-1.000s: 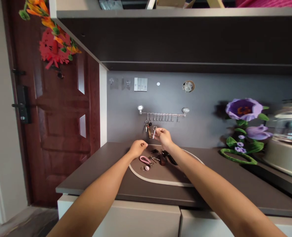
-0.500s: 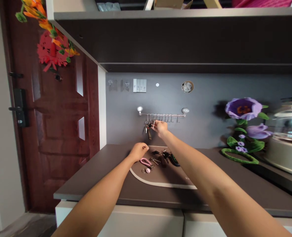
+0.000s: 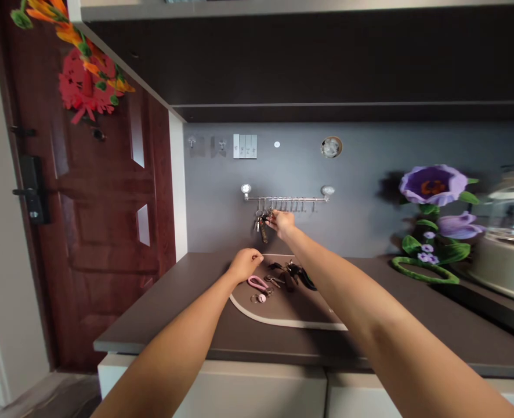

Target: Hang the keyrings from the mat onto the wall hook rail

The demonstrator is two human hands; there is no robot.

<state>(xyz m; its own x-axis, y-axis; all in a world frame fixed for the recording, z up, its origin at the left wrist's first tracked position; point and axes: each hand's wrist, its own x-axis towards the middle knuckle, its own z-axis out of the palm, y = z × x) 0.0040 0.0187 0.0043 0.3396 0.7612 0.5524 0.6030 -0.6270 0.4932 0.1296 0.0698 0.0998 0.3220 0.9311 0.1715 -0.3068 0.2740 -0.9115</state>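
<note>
right hand [image 3: 283,222] pinches a ring [image 3: 271,212] at the hook rail [image 3: 292,199]; left hand [image 3: 245,265] half-curled, can't tell if holding anything.

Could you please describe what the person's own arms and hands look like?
The left hand and right hand are bare, without gloves. The left forearm and right forearm show no sleeve, watch or bracelet. The fingers appear too small to tell whether a ring is worn.
</note>
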